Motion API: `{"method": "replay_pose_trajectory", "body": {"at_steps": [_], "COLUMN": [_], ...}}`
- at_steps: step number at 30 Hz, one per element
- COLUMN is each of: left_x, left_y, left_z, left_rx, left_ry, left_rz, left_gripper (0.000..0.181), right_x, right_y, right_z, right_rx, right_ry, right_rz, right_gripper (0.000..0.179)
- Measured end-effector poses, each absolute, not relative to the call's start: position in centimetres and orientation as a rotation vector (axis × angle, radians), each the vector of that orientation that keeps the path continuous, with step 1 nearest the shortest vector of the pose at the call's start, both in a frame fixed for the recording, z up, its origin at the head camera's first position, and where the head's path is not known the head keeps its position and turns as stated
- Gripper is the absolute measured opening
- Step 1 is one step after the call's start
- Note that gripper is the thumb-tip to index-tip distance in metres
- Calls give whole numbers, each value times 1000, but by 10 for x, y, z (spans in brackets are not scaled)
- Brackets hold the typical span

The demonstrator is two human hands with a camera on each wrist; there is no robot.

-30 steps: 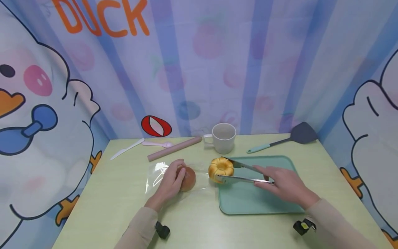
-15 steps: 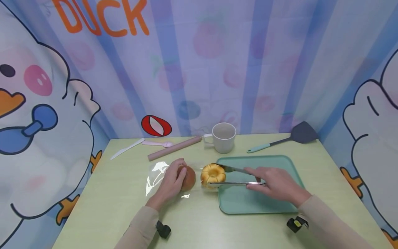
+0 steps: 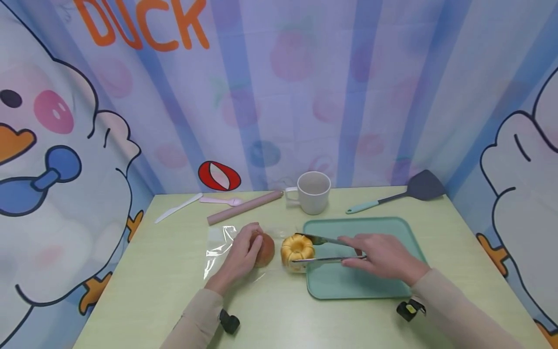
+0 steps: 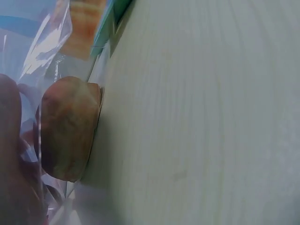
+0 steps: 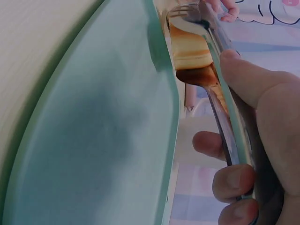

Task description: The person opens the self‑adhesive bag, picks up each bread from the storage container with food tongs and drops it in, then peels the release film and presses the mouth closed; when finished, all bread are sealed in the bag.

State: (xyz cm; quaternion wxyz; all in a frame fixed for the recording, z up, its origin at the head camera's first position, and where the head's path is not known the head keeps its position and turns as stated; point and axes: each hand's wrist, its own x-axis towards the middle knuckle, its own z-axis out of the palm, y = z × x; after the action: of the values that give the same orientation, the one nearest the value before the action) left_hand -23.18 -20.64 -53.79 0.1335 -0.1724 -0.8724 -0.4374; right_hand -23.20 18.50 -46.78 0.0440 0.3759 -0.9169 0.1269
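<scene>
Just off the left side of the green tray (image 3: 366, 283), near the middle of the table (image 3: 279, 322), sits a fluted yellow bread (image 3: 297, 248), caught between the two tips of a pair of metal tongs (image 3: 329, 259). One tip is forked and the other spoon-shaped — the right wrist view shows both, with the bread between them. The right hand (image 3: 383, 254) grips the tongs from the right, reaching across the tray, thumb and fingers around the handles.

A little to the left of that bread, the left hand (image 3: 239, 254) holds a round brown bun (image 3: 266, 252), its fingers curled over the left side of it. A clear plastic bag (image 3: 218, 251) spreads about the bun and towards the yellow bread; I cannot tell whether either is inside it.

Beyond, on the far side, a pale mug (image 3: 313, 194) stands upright, with a pinkish rod (image 3: 245, 208) slanting to its left. Further left lie a light purple fork (image 3: 220, 201) and a white knife (image 3: 178, 208). Far right, a dark-headed spatula (image 3: 425, 186) rests with its mint handle pointing left. Behind everything hangs a blue and lilac striped curtain (image 3: 296, 111) — DUCK lettered in orange at its upper left.
</scene>
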Motion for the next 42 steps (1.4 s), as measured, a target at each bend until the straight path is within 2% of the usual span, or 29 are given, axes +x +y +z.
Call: {"method": "replay_pose_trajectory", "body": {"at_steps": [10, 26, 42], "left_x": [-229, -230, -227], "left_y": [-203, -203, -203], "left_z": [-537, -537, -541], "left_rx": [-452, -451, -424], "left_ry": [-2614, -2598, -2582], "left_rz": [-1236, -1212, -1232], "left_gripper": [15, 13, 14], "right_x": [-233, -230, -226], "right_y": [166, 151, 167], "right_z": [-469, -480, -478], "right_rx": [1059, 1084, 1015], "right_ry": [-2807, -2780, -2851], "right_rz": [334, 306, 442], "right_gripper": [58, 62, 69]}}
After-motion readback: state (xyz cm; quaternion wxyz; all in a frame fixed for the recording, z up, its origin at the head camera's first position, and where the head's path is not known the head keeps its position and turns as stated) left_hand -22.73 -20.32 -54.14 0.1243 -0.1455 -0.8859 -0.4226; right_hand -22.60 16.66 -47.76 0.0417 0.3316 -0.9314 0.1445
